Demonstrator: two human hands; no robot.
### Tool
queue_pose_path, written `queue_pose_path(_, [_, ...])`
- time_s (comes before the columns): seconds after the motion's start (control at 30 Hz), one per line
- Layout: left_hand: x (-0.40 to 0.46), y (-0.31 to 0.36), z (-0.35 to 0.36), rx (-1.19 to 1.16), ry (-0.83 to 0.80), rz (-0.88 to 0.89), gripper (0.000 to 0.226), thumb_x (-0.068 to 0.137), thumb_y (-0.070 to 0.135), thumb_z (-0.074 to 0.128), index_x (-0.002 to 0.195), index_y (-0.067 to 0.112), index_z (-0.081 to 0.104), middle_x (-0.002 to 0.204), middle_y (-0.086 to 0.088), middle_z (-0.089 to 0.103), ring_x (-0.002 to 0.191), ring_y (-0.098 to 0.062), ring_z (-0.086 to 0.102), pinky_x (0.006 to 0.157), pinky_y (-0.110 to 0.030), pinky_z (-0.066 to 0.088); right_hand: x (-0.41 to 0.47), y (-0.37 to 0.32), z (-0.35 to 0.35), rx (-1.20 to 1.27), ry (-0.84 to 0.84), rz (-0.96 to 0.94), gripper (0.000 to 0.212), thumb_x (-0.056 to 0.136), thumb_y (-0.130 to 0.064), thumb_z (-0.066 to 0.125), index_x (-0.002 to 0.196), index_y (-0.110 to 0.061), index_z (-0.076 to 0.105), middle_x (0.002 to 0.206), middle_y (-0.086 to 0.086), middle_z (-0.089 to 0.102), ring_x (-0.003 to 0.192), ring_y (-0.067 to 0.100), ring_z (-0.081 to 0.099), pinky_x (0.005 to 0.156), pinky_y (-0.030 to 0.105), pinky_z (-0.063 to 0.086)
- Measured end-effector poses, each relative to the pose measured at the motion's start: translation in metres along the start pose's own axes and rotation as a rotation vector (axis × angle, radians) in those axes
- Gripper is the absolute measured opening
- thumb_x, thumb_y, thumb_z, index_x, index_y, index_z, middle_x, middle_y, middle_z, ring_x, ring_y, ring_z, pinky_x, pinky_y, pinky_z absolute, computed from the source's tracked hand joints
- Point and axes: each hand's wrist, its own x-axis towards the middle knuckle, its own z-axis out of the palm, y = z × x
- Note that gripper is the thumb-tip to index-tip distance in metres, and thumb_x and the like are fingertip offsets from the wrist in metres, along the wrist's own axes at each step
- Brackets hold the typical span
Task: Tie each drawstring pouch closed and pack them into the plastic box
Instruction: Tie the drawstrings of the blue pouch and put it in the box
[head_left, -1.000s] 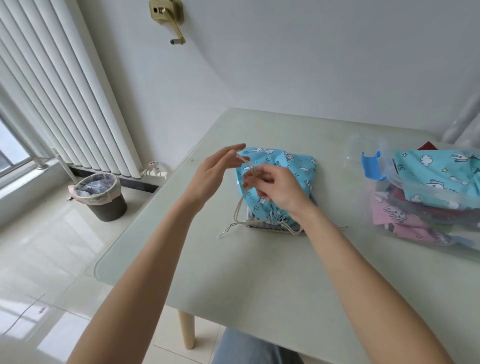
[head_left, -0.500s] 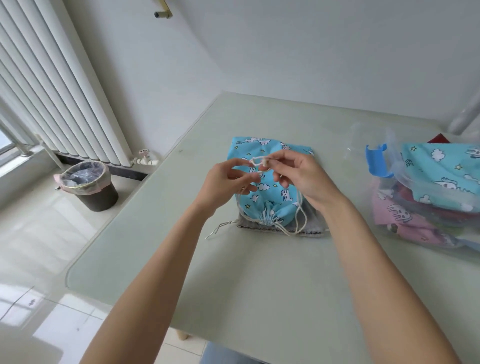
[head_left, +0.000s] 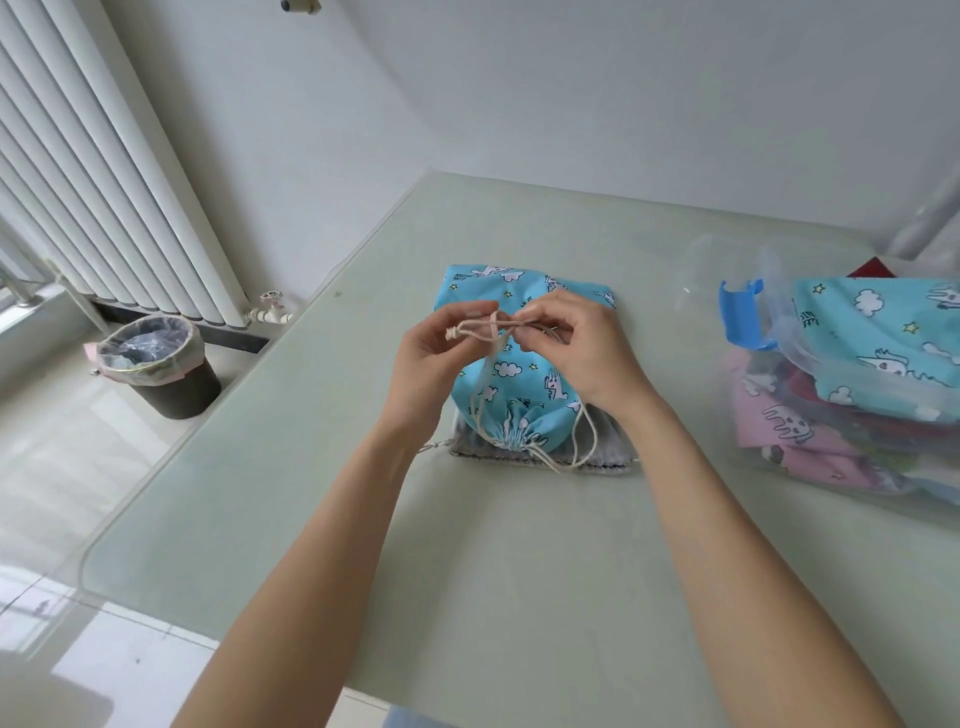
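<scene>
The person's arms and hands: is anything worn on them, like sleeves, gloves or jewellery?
Nothing shows on them. Both forearms are bare up to the frame's edge, with no sleeves in view. The left hand and right hand have no gloves, rings, watch or bracelets visible.

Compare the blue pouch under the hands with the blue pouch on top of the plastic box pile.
The blue pouch on the table lies alone on a grey pouch; the packed blue pouch tops a stack in the plastic box. The table pouch's mouth is gathered, and both the left hand and right hand hold its cord; the packed one shows no cord. Both share a cloud-and-star print.
</scene>
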Motion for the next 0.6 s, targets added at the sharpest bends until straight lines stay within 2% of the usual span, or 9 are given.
queue_pose_path(0.07, [-0.004,0.0,0.0,0.04,0.027,0.012,0.027,0.079,-0.006,0.066,0.095,0.015,0.066,0.09,0.0,0.07,0.085,-0.013,0.067,0.078,-0.021,0.051,-0.002,-0.001,-0.001,0.046,0.006,0.014,0.019,0.08,-0.007,0.07,0.086,-0.024,0.068,0.083,-0.002,0.065,0.076,0.017,0.068,0.08,0.034,0.056])
queue_pose_path(0.13, [-0.008,0.0,0.0,0.077,0.059,0.007,0.024,0.078,-0.003,0.07,0.094,0.015,0.066,0.088,0.003,0.068,0.08,-0.011,0.068,0.076,-0.023,0.053,-0.003,-0.003,0.0,0.075,-0.004,0.023,0.024,0.08,-0.006,0.07,0.082,-0.03,0.066,0.083,-0.002,0.066,0.075,0.015,0.068,0.081,0.033,0.056])
queue_pose_path(0.27, [-0.011,-0.001,-0.003,0.101,0.111,-0.001,0.024,0.077,-0.004,0.07,0.092,0.014,0.065,0.088,0.002,0.069,0.077,-0.014,0.068,0.075,-0.025,0.054,-0.004,-0.011,0.007,0.149,-0.08,0.045,0.025,0.08,-0.004,0.07,0.079,-0.029,0.067,0.085,-0.004,0.07,0.082,0.011,0.068,0.085,0.031,0.054])
queue_pose_path(0.33, [-0.012,-0.001,-0.004,0.113,0.098,0.008,0.025,0.078,-0.006,0.068,0.093,0.013,0.065,0.089,-0.003,0.07,0.079,-0.015,0.068,0.074,-0.024,0.053,-0.005,-0.013,0.01,0.163,-0.099,0.051,0.025,0.08,-0.006,0.07,0.079,-0.03,0.067,0.086,-0.001,0.071,0.085,0.016,0.069,0.086,0.034,0.054])
queue_pose_path(0.4, [-0.013,-0.001,-0.006,0.169,0.076,0.024,0.026,0.079,-0.005,0.068,0.093,0.016,0.066,0.087,-0.002,0.071,0.077,-0.012,0.067,0.072,-0.022,0.053,-0.004,-0.015,0.01,0.207,-0.095,0.074,0.022,0.082,-0.008,0.069,0.08,-0.029,0.067,0.084,-0.004,0.07,0.083,0.014,0.068,0.085,0.031,0.054])
queue_pose_path(0.5, [-0.012,-0.008,-0.017,0.55,0.042,0.155,0.026,0.079,-0.002,0.068,0.09,0.022,0.066,0.085,0.005,0.07,0.072,0.0,0.063,0.067,-0.014,0.05,-0.002,-0.018,0.0,0.379,-0.002,0.162,0.016,0.088,-0.009,0.061,0.081,-0.023,0.063,0.081,-0.009,0.068,0.081,0.003,0.063,0.081,0.017,0.048])
queue_pose_path(0.57, [-0.01,-0.012,-0.027,0.761,0.045,0.228,0.024,0.079,-0.001,0.066,0.094,0.018,0.069,0.083,0.005,0.07,0.07,0.003,0.06,0.067,-0.007,0.047,-0.001,-0.016,-0.012,0.568,0.07,0.231,0.015,0.092,-0.008,0.054,0.083,-0.019,0.06,0.079,-0.005,0.069,0.089,0.01,0.064,0.084,0.021,0.047])
queue_pose_path(0.6, [-0.009,-0.012,-0.031,0.775,0.072,0.227,0.022,0.081,0.001,0.067,0.095,0.017,0.07,0.082,0.007,0.069,0.069,0.004,0.06,0.068,-0.006,0.046,-0.001,-0.015,-0.018,0.671,0.095,0.274,0.014,0.093,-0.008,0.051,0.084,-0.016,0.058,0.076,-0.002,0.07,0.089,0.015,0.065,0.086,0.025,0.048])
